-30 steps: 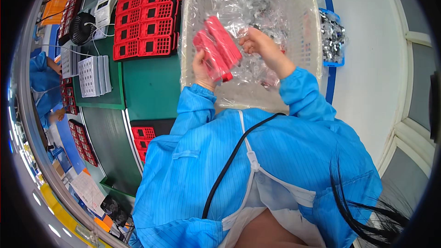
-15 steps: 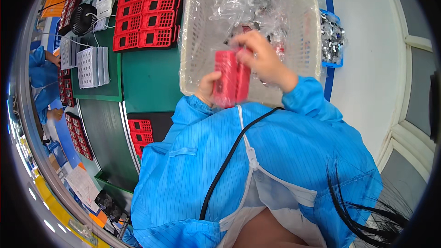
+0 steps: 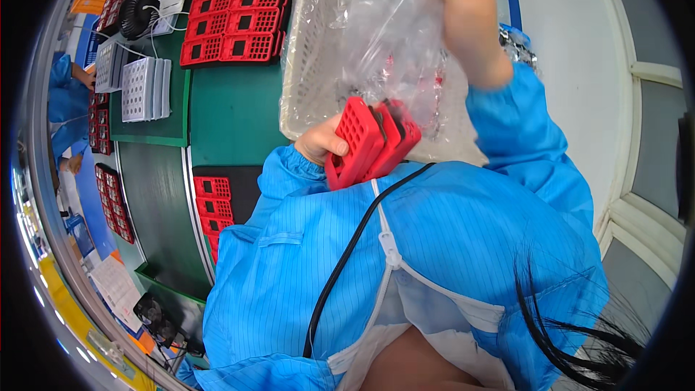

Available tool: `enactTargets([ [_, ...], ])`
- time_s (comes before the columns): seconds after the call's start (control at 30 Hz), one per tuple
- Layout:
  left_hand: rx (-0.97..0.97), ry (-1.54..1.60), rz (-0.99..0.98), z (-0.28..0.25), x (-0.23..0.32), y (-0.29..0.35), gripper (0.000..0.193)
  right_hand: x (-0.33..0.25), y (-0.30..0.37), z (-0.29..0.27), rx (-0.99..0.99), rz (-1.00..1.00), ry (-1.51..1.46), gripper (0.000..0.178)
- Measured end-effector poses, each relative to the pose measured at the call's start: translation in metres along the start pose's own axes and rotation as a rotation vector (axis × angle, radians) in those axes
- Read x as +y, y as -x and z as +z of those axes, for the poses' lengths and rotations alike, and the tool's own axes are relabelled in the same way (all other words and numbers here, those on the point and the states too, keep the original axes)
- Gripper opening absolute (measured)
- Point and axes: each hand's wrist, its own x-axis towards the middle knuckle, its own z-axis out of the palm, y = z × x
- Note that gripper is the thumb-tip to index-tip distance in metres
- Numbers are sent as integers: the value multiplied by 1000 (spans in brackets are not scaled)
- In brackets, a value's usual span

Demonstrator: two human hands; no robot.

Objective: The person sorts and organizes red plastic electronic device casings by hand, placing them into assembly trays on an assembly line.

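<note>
My left hand (image 3: 322, 140) is closed around several red plastic frames (image 3: 369, 141) with square grid holes, close in front of my chest. Up and to the right, my right hand (image 3: 463, 7) pinches a clear plastic bag (image 3: 394, 25), which hangs down from my fingers above a white perforated crate (image 3: 300, 90). The bag's lower part hangs just beyond the frames; whether it touches them I cannot tell. Crumpled clear wrap and some red pieces show in the crate behind the bag.
Left of the crate, rows of red frames (image 3: 246, 22) lie on the green table (image 3: 232, 116). More red frames (image 3: 213, 206) rest on a black tray near my left elbow. White perforated blocks (image 3: 145, 90) and a black fan (image 3: 137, 14) stand further left. A co-worker's blue sleeve (image 3: 65, 98) shows beyond.
The clear bag has come off the red frames. My right hand has moved up and right with it, while my left hand keeps the frames, now fanned apart and tilted.
</note>
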Motion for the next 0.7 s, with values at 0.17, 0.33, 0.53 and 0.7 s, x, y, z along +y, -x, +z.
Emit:
enactTargets([
  [0.17, 143, 18, -106, 30, -4, 14, 78, 169, -27, -83, -236, 64, 1123, 25],
  [0.33, 453, -175, 7, 45, -4, 32, 72, 211, 54, -66, -339, 380, 902, 34],
  [0.53, 541, -345, 4, 65, -1, 30, 57, 15, 100, 6, -831, 251, 572, 38],
  [0.7, 415, -503, -59, 75, 6, 20, 59, 33, 94, -22, -341, 270, 280, 29],
])
